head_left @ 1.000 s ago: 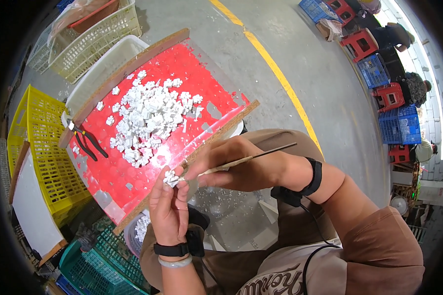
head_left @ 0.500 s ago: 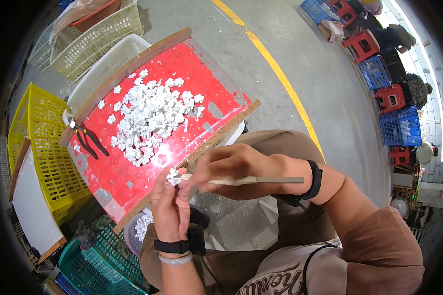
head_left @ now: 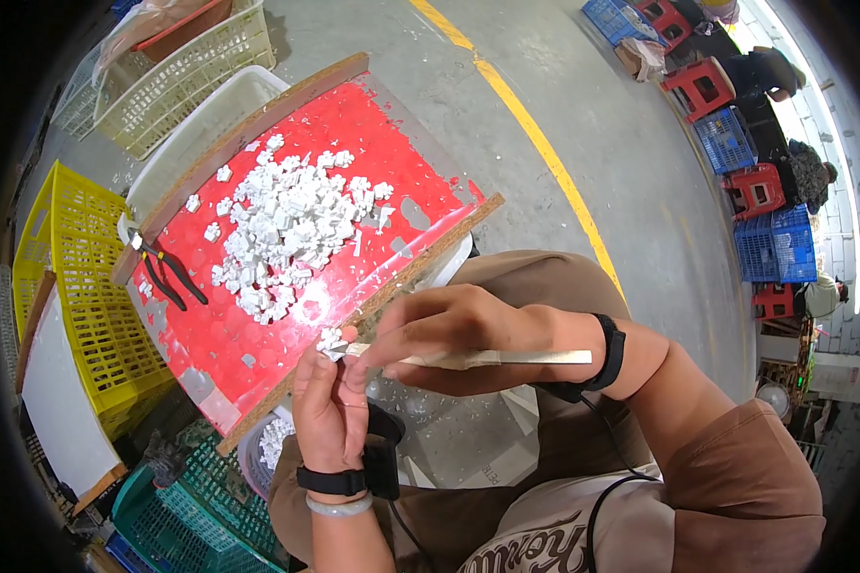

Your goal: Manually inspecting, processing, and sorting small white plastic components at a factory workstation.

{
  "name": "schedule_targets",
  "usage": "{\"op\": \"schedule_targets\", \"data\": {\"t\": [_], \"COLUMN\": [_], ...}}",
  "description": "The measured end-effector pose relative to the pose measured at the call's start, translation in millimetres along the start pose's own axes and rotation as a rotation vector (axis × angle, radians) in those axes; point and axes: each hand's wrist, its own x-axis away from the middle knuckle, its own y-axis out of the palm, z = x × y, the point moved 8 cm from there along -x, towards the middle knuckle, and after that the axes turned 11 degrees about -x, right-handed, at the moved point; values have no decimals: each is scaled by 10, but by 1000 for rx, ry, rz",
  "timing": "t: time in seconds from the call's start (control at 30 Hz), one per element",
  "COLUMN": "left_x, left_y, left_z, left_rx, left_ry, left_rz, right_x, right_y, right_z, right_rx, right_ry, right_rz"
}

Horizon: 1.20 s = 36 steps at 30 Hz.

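Pinched in the fingertips of my left hand (head_left: pixel 333 420) is a small white flower-shaped plastic piece (head_left: pixel 331 340), held just off the board's near edge. My right hand (head_left: pixel 468 334) grips a slim knife (head_left: pixel 545 357), a flat metal strip with a pale wrapped middle. Its flat end sticks out past my right wrist, and its other end reaches the white piece at my left fingertips. My fingers partly cover that working end. Beyond both hands, a heap of similar white pieces (head_left: pixel 287 224) lies on the red work board (head_left: pixel 382 124).
Black-handled pliers (head_left: pixel 170 272) lie at the board's left edge. Wooden strips (head_left: pixel 430 253) border the board. A yellow crate (head_left: pixel 96 296) and a teal basket (head_left: pixel 201 497) stand left; a tub of white pieces (head_left: pixel 275 441) sits below. Other people (head_left: pixel 769 72) sit far right by red stools.
The knife has turned slightly in my right hand, its flat end now catching the light. My right fingers have shifted a little; the white piece stays in my left fingertips.
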Motion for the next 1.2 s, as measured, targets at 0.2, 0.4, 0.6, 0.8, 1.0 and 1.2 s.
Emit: {"op": "schedule_targets", "data": {"t": [0.2, 0.4, 0.6, 0.8, 1.0, 1.2], "left_x": [-8, -11, 0, -3, -6, -17], "left_y": [-94, -61, -30, -34, -16, -6], "left_z": [-40, -33, -15, -21, 4, 15], "left_rx": [-89, -78, -27, -58, -77, -12], "left_ry": [15, 8, 10, 10, 30, 9], "left_rz": [18, 41, 45, 17, 38, 38], "right_x": [-12, 10, -3, 17, 62, 54], "right_y": [29, -8, -22, -15, 136, 9], "right_z": [-55, -112, -120, -114, -75, -165], "right_rx": [115, 142, 93, 81, 187, 223], "right_ry": [-50, -74, -69, -151, -41, -212], "right_rz": [-42, 21, -3, 25, -85, 56]}}
